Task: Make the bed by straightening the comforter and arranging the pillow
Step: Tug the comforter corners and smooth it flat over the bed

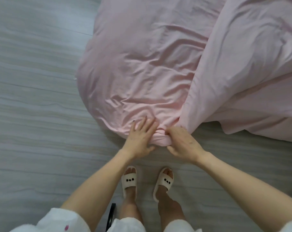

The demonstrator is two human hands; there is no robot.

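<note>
A pale pink comforter covers the corner of the bed, wrinkled, and hangs down toward the floor. A second fold of the same pink fabric lies over it on the right. My left hand lies on the fabric at the near corner with fingers spread and thumb at the bunched edge. My right hand grips a bunched roll of the comforter at that corner, fingers curled round it. No pillow is in view.
Grey wood-look floor lies to the left and in front of the bed. My feet in white slippers stand close to the bed corner. A dark object leans near my left leg.
</note>
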